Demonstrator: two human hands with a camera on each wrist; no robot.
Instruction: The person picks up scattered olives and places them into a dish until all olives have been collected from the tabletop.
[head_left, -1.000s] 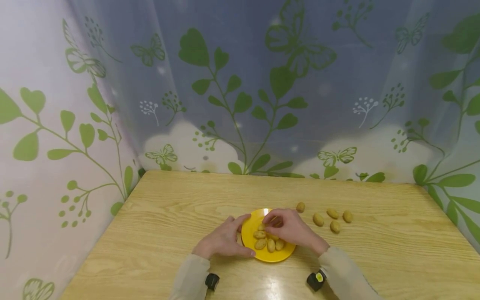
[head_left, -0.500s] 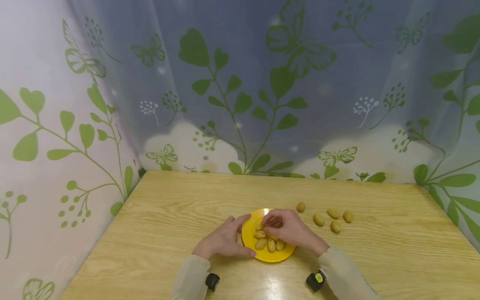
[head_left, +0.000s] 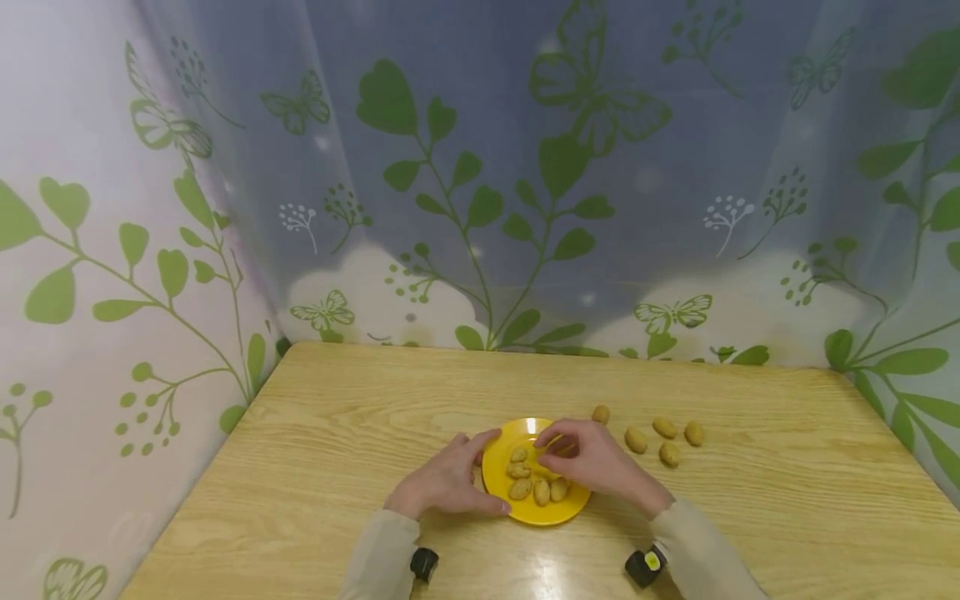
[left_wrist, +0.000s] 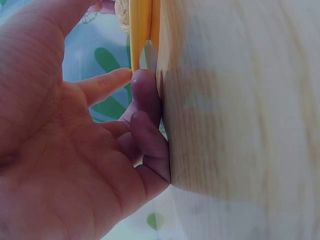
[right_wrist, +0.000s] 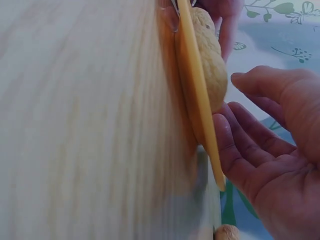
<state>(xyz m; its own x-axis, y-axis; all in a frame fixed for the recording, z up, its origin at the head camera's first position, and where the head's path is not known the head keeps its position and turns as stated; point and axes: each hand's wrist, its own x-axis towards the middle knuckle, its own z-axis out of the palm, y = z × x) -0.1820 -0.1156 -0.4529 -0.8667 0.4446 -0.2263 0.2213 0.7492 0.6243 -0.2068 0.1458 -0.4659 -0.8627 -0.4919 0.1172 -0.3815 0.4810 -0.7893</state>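
A yellow plate [head_left: 531, 427] on the table carries several small tan potatoes [head_left: 521, 489]. My left hand [head_left: 450, 477] holds the plate's left side, thumb at the near rim and index finger at the far rim. In the left wrist view its lower fingers [left_wrist: 150, 135] curl against the table. Over the plate's right half hovers my right hand [head_left: 592, 458], loosely bent, its thumb and fingertips apart with nothing between them. In the right wrist view its fingertips [right_wrist: 221, 122] are right beside the potatoes [right_wrist: 212, 70] and the plate rim. Part of the plate is hidden under this hand.
Several more potatoes [head_left: 636, 440] lie loose on the wooden table [head_left: 360, 400], right of and behind the plate. A patterned curtain [head_left: 480, 208] hangs along the back and sides. A dark wrist device [head_left: 645, 567] sits at the right sleeve.
My right hand has let go of the farthest potato on the plate and shifted slightly right, leaving that potato in view. The left hand and plate have stayed put.
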